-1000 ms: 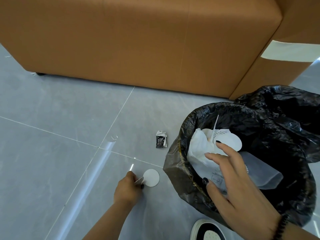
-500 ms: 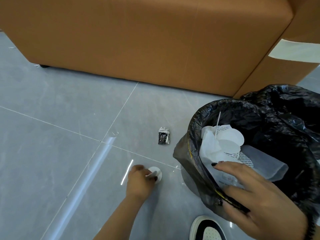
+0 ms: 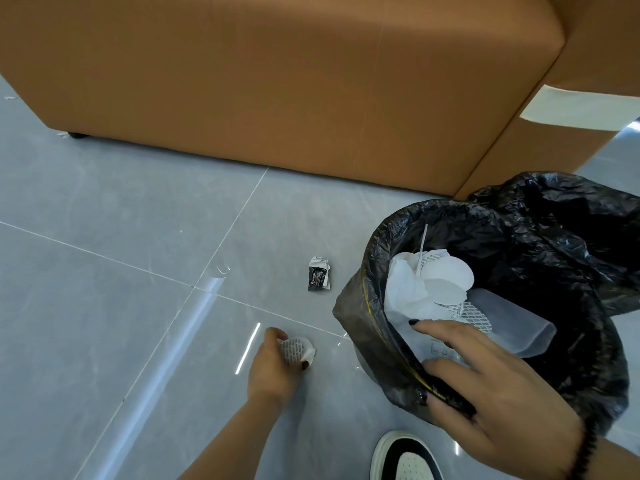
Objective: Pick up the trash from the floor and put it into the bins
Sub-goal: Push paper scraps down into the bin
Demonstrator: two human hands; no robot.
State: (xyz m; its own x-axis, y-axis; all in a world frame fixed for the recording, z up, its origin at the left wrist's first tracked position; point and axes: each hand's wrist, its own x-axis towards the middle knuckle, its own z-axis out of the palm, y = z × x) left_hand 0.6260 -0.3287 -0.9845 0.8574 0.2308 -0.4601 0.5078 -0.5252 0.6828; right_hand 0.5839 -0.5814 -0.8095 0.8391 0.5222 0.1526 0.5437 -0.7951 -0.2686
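My left hand (image 3: 277, 368) pinches a small round white paper disc (image 3: 298, 349) just above the grey tiled floor, its patterned underside turned up. A crumpled black-and-white wrapper (image 3: 319, 278) lies on the floor beyond it. To the right stands a bin lined with a black bag (image 3: 374, 327), holding white paper, round discs and a clear plastic piece. My right hand (image 3: 485, 386) grips the bin's near rim, thumb outside and fingers inside.
A large tan sofa (image 3: 277, 81) fills the back, close behind the bin. A second black bag (image 3: 571, 230) bulges behind the bin at right. My black-and-white shoe (image 3: 405, 459) is at the bottom edge. Grey floor tiles (image 3: 104, 306) stretch to the left.
My left hand closed on the disc and lifted its edge off the floor, flipping it. My right hand came down from over the trash and took hold of the bin rim.
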